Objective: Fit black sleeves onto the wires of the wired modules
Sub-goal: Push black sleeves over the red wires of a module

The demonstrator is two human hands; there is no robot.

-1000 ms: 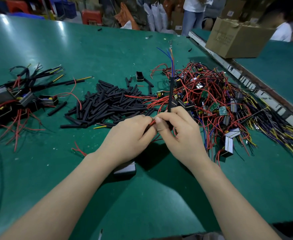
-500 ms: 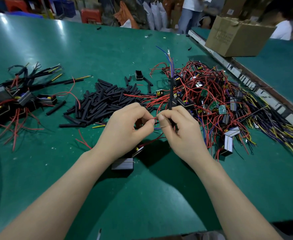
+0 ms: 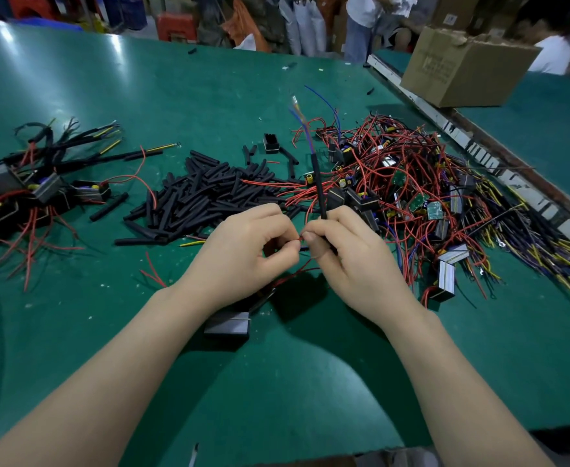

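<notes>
Modules (image 3: 46, 192) already fitted with dark sleeves are heaped well to the left of the left hand, on the green table (image 3: 310, 382). Loose black sleeves (image 3: 206, 193) are piled just beyond and left of that hand. The left hand (image 3: 239, 254) is seen with fingers curled, and a red wire (image 3: 297, 240) is pinched at its end between thumb and forefinger. A black module (image 3: 228, 325) lies on the table under the left wrist; it seems to be the one this wire belongs to, though the join is hidden. The right hand (image 3: 347, 261) is curled round a black sleeve (image 3: 319, 187), held upright with its long axis pointing away from the person; blue and purple wires (image 3: 302, 124) stick out of its top. The wire tip and the right thumb are nearly touching, the wire lying crosswise to the sleeve. A further sleeve may be held there, but that cannot be told. Unsleeved modules with red wires (image 3: 421, 183) are tangled beyond and right of the right hand.
</notes>
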